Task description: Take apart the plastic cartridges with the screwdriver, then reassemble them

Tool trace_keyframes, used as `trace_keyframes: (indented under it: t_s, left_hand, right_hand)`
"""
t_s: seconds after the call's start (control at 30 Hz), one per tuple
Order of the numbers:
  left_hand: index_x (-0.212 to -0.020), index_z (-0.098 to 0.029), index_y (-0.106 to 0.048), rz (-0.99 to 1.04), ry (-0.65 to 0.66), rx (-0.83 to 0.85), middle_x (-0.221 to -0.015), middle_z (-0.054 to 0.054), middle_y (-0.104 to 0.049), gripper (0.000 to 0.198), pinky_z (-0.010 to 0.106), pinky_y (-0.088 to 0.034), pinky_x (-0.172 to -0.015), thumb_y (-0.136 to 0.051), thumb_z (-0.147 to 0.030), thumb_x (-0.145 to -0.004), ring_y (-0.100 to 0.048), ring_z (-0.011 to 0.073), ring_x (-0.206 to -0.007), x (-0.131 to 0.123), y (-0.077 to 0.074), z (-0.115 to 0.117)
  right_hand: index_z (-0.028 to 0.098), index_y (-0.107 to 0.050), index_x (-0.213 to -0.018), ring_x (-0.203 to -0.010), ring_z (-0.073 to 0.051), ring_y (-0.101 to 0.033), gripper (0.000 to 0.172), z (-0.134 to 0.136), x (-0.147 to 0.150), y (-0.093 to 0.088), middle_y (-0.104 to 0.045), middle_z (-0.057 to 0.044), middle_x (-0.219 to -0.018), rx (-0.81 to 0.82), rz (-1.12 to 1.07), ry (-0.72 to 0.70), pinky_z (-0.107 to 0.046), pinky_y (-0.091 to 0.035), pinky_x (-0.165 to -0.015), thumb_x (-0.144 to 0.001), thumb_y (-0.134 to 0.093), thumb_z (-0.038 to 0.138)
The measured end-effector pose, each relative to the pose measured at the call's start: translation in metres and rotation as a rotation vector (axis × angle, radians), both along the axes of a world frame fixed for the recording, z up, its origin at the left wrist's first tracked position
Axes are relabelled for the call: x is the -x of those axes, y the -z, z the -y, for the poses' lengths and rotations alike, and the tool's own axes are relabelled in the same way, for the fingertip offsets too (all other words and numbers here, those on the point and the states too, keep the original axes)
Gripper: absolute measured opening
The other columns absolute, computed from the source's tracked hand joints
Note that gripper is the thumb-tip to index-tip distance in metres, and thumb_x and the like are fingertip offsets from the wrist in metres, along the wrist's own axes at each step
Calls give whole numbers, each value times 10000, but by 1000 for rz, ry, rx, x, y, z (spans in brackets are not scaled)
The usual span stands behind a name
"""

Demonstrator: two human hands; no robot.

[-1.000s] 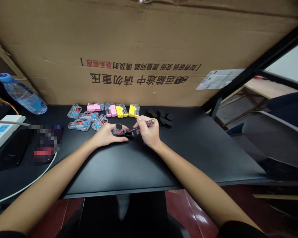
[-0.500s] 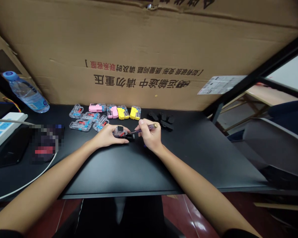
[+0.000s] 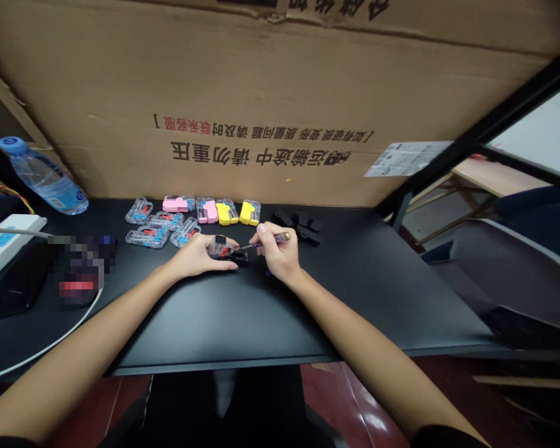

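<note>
Two hands worked — left hand (image 3: 196,257) holding a clear case (image 3: 220,247) steady; right hand (image 3: 277,252) pinching a purple tool (image 3: 280,237).

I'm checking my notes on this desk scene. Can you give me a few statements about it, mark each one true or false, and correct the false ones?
1. The right hand pinches a slim purple tool. True.
2. The left hand also grips that tool. False: it lies over a clear plastic case with red inside.
3. A white power strip lies at the right end of the black desk. False: it lies at the left end.
4. Pink pieces and yellow pieces lie beyond the hands. True.
5. Black pieces lie to the right of the yellow pieces. True.
</note>
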State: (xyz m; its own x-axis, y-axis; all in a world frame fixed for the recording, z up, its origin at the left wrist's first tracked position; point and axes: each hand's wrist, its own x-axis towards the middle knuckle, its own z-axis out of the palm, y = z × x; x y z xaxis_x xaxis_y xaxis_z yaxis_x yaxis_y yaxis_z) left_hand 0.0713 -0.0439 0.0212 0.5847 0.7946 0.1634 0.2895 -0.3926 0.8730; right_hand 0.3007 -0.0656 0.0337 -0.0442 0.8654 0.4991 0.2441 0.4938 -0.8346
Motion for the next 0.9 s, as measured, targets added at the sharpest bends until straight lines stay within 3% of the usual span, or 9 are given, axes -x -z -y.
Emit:
trace_keyframes:
  t_s: [0.17,0.9]
  left_hand:
    - [-1221,-148,-824,-3,-10,3,-1092,85,-860,549,341,-640,-902,-929,-459,-782,-805,242,-940,1,4,-1]
    - [-1269,-139,-814,28,47,44,-1165,104,-856,596,385,-635,-992,-936,-447,-774,-815,268,-1018,3,6,-4]
  right_hand:
    - [199,-748,-692,-447,-133,-499,669,-2,-1,2,-554,6,-519,45,-57,-66,-297,-398,-505,-1035,-524,728]
    - [167,-831,-695,-346,-98,-422,733,-1,8,-9,-555,-4,-417,304,-46,-70,-254,-314,-388,-913,-632,837]
